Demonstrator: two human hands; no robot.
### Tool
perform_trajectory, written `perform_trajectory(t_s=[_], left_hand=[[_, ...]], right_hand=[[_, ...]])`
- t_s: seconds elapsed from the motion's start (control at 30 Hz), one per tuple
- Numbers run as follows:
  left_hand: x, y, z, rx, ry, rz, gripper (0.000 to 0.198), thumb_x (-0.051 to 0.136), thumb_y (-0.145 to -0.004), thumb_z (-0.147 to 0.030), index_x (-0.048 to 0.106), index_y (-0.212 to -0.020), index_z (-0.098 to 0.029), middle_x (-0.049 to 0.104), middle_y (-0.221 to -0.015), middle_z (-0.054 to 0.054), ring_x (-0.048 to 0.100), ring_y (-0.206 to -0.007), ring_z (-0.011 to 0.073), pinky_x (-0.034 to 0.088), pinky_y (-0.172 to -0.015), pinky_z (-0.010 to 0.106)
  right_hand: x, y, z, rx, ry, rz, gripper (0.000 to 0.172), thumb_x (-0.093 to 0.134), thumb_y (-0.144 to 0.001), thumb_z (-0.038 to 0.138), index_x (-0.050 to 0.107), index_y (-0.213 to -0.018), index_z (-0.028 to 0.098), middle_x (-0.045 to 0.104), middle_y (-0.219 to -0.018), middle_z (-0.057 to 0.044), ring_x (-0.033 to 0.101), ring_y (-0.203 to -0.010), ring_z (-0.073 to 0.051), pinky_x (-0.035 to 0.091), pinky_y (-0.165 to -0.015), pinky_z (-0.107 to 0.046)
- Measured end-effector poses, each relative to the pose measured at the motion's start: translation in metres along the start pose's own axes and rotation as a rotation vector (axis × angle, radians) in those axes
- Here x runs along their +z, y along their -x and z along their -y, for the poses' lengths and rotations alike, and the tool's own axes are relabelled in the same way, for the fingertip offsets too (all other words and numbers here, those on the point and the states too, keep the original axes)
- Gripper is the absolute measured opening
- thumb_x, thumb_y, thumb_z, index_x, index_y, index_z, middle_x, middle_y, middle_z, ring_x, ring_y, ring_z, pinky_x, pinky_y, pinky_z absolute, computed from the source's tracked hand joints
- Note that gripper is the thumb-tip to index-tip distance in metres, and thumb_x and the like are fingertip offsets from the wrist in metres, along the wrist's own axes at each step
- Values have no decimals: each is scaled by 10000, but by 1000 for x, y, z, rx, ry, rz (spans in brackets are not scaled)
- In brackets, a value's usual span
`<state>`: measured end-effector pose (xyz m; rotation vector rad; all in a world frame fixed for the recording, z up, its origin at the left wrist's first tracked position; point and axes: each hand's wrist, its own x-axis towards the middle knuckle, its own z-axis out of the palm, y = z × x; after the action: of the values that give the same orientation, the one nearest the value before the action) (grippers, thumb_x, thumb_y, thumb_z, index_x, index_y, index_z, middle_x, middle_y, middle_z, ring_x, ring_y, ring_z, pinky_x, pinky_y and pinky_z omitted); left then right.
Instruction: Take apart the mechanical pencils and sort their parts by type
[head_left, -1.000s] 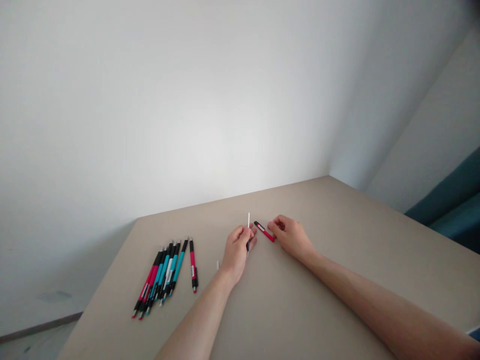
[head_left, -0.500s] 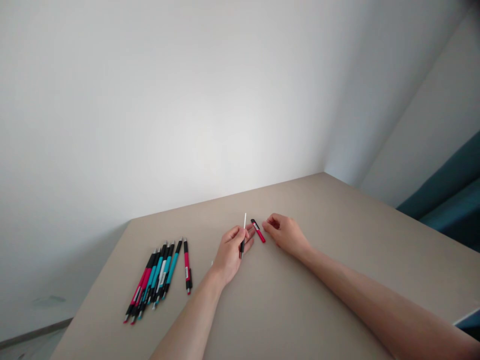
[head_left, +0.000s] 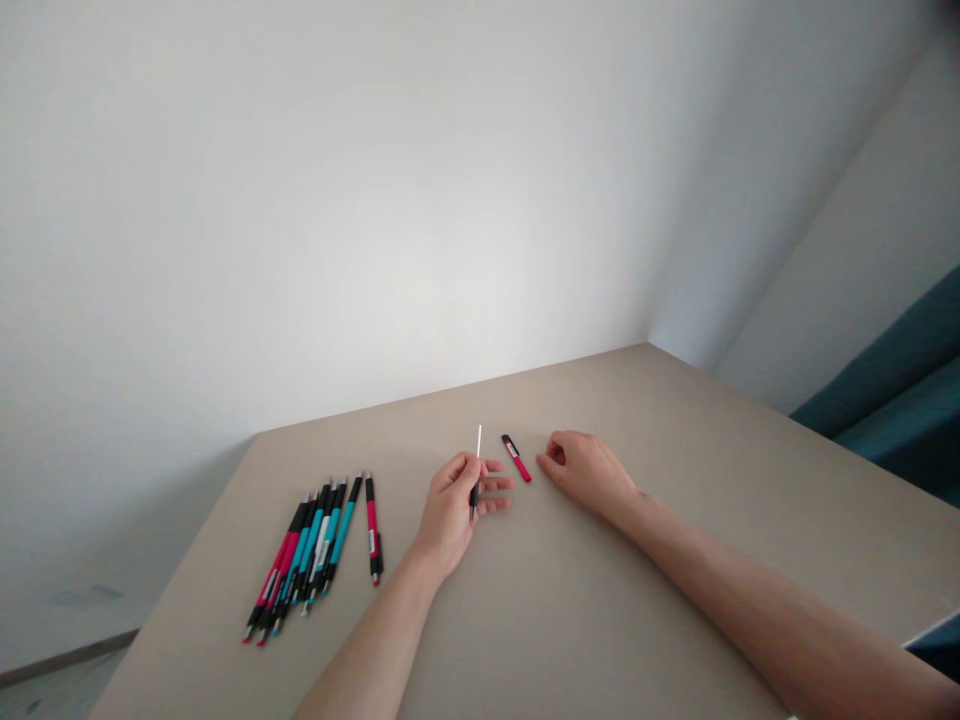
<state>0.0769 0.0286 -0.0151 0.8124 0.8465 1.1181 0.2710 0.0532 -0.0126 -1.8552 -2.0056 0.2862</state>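
My left hand [head_left: 448, 505] pinches the black grip section of a pen [head_left: 474, 497] between thumb and index finger. From its top a thin white refill [head_left: 479, 440] sticks up, and the tip points down. The other fingers of that hand are spread. A red pen barrel [head_left: 517, 462] with a black clip end lies on the table between my hands, apart from both. To its right, my right hand [head_left: 589, 468] rests low over the table with fingers curled and thumb against index finger. Whatever it may hold is hidden.
A row of red, blue and black click pens [head_left: 304, 555] lies at the left of the beige table [head_left: 570, 620]. One red and black pen [head_left: 373, 530] lies a little apart from them. A white wall [head_left: 420, 220] stands behind, with a teal curtain [head_left: 892, 390] at the right.
My left hand has shifted slightly left with the pen grip and refill, its free fingers more spread. My right hand has drawn slightly right, away from the red barrel.
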Motion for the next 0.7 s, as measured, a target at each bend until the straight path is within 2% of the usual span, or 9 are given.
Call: perform_trajectory(t_s=[0.23, 0.7], left_hand=[[-1, -1, 3, 26, -32, 9, 255, 638, -775, -380, 546, -733, -145, 614, -818, 40, 601, -546, 108, 461, -440, 220], [-3, -1, 2, 38, -80, 39, 241, 627, -796, -367, 565, -742, -140, 615, -816, 31, 551, -502, 79, 404, -404, 194]], right_hand=[[1, -1, 1, 23, 14, -1, 168, 541, -807, 291, 611, -687, 197, 667, -719, -34, 568, -636, -145, 332, -567, -238], [7, -11, 4, 57, 45, -36, 179, 534, -825, 303, 632, -726, 191, 671, -759, -59, 587, -694, -175, 321, -565, -257]])
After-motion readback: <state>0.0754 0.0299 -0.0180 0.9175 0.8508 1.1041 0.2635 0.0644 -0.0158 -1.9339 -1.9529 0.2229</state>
